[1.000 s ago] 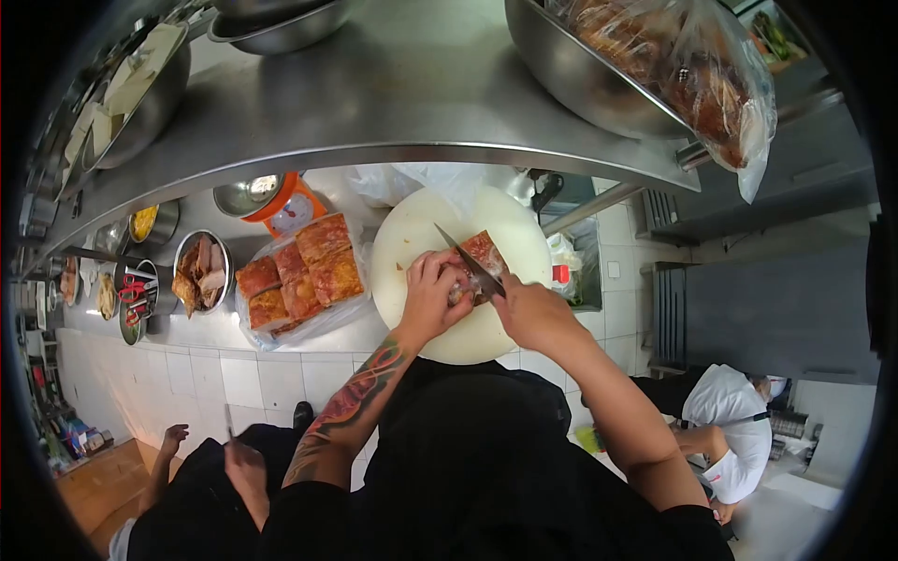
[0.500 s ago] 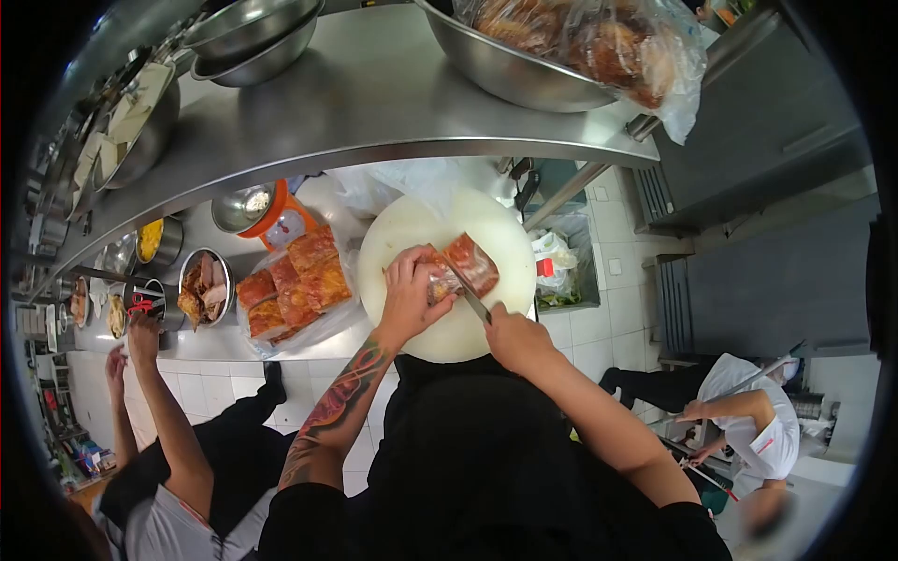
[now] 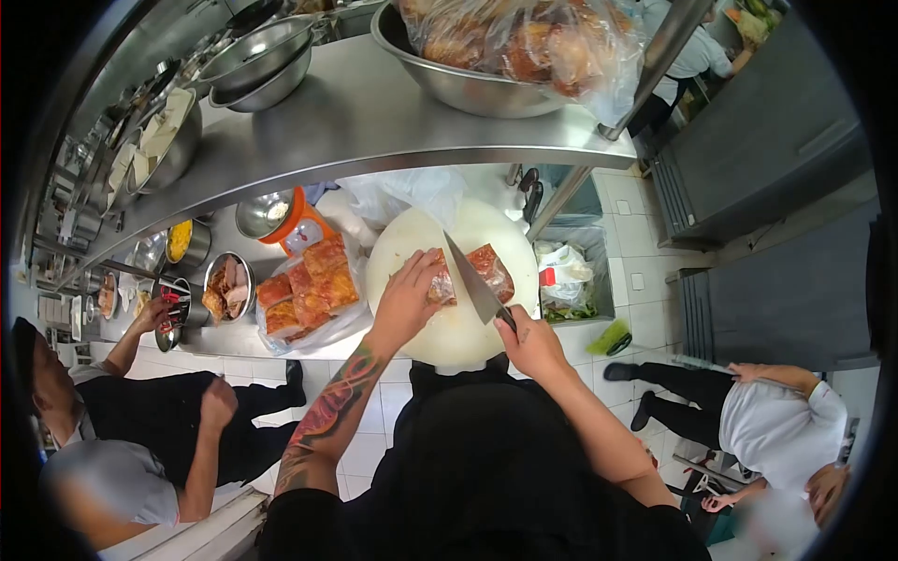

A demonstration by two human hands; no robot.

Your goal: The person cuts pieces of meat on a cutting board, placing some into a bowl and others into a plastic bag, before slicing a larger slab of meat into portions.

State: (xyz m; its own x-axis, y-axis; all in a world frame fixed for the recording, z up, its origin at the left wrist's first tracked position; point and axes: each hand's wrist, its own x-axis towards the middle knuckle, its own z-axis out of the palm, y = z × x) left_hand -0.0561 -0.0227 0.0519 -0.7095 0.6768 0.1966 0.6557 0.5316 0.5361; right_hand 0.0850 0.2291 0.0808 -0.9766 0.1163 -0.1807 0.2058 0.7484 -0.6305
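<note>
My right hand [image 3: 531, 338] is closed round the dark handle of a knife [image 3: 475, 287], whose broad blade points up and left over the round white cutting board [image 3: 412, 338]. My left hand [image 3: 408, 297] lies on a piece of reddish-brown meat [image 3: 442, 279], its fingers together on top. To the right of the blade, a second piece of meat [image 3: 490, 269] rests on the board. Whether the blade touches the meat cannot be made out. Left of the board, several browned meat slabs [image 3: 323, 280] lie on clear plastic.
An orange scale [image 3: 301, 224] and metal bowls stand behind the slabs. A steel shelf [image 3: 355, 112] crosses above, bearing a large bowl [image 3: 468, 89] of bagged meat. Co-workers are at the left and lower right. A lined bin [image 3: 571, 280] stands right of the board.
The knife blade now shows broad side up, with its tip farther up the board. My camera view has shifted. The right co-worker's broom head shows on the floor, and the left co-worker has lowered one arm.
</note>
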